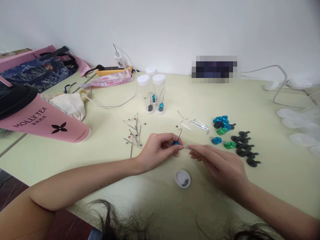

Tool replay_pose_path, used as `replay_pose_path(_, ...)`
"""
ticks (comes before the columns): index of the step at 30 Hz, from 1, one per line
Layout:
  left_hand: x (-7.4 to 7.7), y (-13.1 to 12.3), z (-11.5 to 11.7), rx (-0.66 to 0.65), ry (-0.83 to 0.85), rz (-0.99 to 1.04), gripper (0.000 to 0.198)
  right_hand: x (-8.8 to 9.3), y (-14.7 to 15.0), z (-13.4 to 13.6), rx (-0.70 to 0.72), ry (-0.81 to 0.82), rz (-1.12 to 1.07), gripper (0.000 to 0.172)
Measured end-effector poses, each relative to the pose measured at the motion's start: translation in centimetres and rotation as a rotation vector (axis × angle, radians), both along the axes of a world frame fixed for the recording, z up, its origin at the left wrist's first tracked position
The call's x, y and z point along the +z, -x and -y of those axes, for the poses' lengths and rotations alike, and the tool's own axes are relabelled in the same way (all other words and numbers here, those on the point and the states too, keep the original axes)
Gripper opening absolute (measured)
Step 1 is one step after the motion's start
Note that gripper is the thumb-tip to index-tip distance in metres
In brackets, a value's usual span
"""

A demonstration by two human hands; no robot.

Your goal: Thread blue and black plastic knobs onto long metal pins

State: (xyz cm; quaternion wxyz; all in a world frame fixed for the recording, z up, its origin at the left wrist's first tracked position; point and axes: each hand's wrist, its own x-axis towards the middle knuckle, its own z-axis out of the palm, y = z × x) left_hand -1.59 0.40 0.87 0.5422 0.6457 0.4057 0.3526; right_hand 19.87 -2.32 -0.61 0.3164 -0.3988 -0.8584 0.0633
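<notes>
Between the thumb and fingers of my left hand, a small blue metal fitting is pinched. A bent wire with a small coppery bead at its end sticks up from the fitting. My right hand is closed on a thin hex key, whose tip reaches the left fingertips by the fitting; whether it sits in the fitting is hidden. Below the hands lies a white cap holding small dark screws. Just beyond them are several L-shaped hex keys.
Bent wires with beads lie left. Blue and green fittings and black pieces with tabs lie right. Clear capped tubes stand behind. A pink cup, a power strip and translucent pieces are farther out.
</notes>
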Motion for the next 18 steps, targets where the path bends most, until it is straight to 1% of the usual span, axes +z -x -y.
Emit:
replay_pose_path(3,0.0,0.0,0.0,-0.006,0.003,0.001,0.013,0.0,0.0,-0.1,0.007,0.016,0.038,0.033)
replay_pose_path(5,0.0,0.0,0.0,-0.007,0.023,0.002,0.015,-0.1,0.0,-0.2,0.01,-0.056,0.07,0.028)
replay_pose_path(7,-0.1,0.1,-0.1,-0.003,0.053,0.01,0.017,-0.1,0.1,-0.4,-0.008,-0.161,0.115,0.022)
replay_pose_path(10,-0.1,0.0,-0.1,-0.002,0.088,0.024,0.018,0.5,0.2,-0.4,-0.046,-0.258,0.17,0.016)
replay_pose_path(11,-0.1,0.0,-0.1,-0.006,0.094,0.027,0.018,0.9,0.2,-0.4,-0.033,-0.282,0.185,0.016)
replay_pose_path(15,-0.1,0.0,-0.1,-0.023,0.103,0.037,0.016,2.0,0.3,-0.1,0.092,-0.437,0.281,0.019)
replay_pose_path(18,-0.2,0.0,-0.1,-0.024,0.107,0.039,0.017,2.2,0.4,0.0,0.111,-0.499,0.326,0.018)
